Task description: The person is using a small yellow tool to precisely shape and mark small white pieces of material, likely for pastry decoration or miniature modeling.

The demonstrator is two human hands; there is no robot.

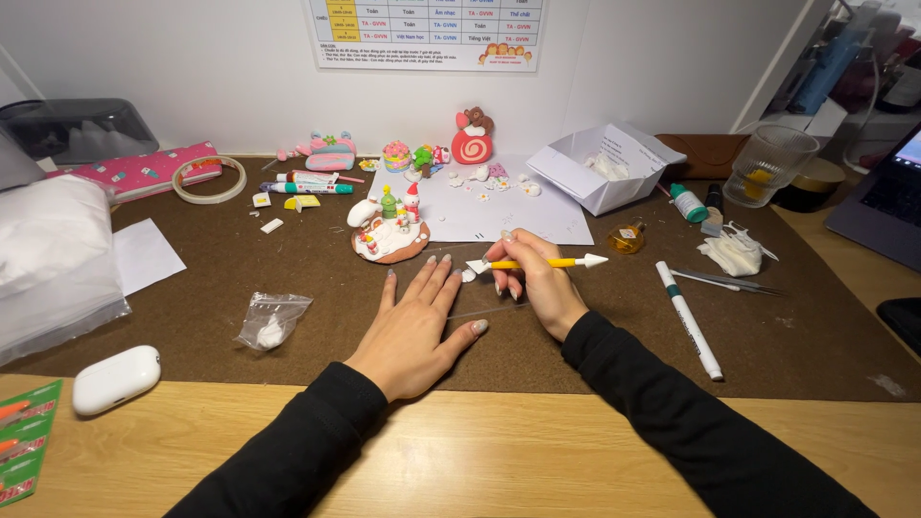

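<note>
My left hand [413, 326] lies flat, fingers spread, on the brown desk mat [288, 278]. A thin clear sheet seems to lie under its fingertips. My right hand [537, 283] grips a yellow sculpting tool [542, 263] with white tips, held level. The tool's left tip rests at a small white clay piece [468, 275] beside my left fingertips. Just beyond stands a round clay model [389, 230] with tiny snowman and tree figures.
On the mat lie a white sheet with clay bits [499, 206], a folded paper box [604, 168], a white pen [688, 319], tweezers [720, 280], a glass [767, 163], a small plastic bag [271, 321] and a tape roll [208, 179]. A laptop [887, 201] sits at right.
</note>
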